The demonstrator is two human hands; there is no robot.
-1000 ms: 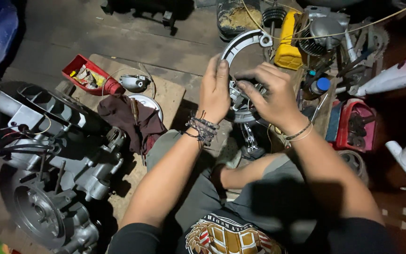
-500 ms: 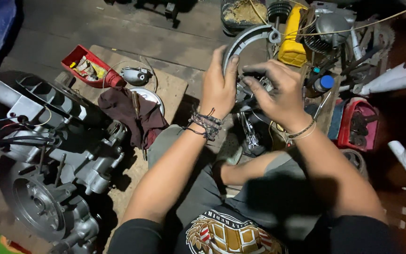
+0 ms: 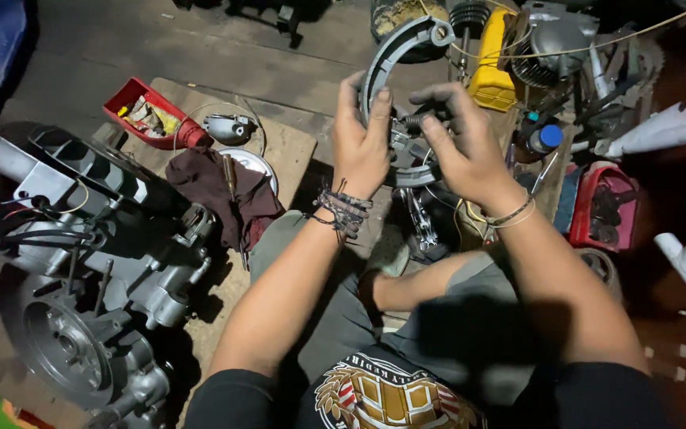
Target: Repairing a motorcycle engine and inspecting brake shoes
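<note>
Currently I am seeing the left hand point(image 3: 361, 147) gripping the curved brake shoe point(image 3: 395, 56) at twelve o'clock; right hand point(image 3: 464, 151) fingers point(image 3: 438, 131) are pinching its spring point(image 3: 413, 121), half curled.

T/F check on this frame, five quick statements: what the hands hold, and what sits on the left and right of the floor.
1. Both hands grip the curved grey brake shoes. True: the left hand and right hand close on them from either side.
2. The red tray lies to the person's right. False: it lies on the left, on the board near the dark rag.
3. A grey engine block sits on the floor at the left. True.
4. The yellow container is held in the right hand. False: it stands on the floor beyond the hands.
5. The left wrist is bare. False: it wears braided bracelets.
</note>
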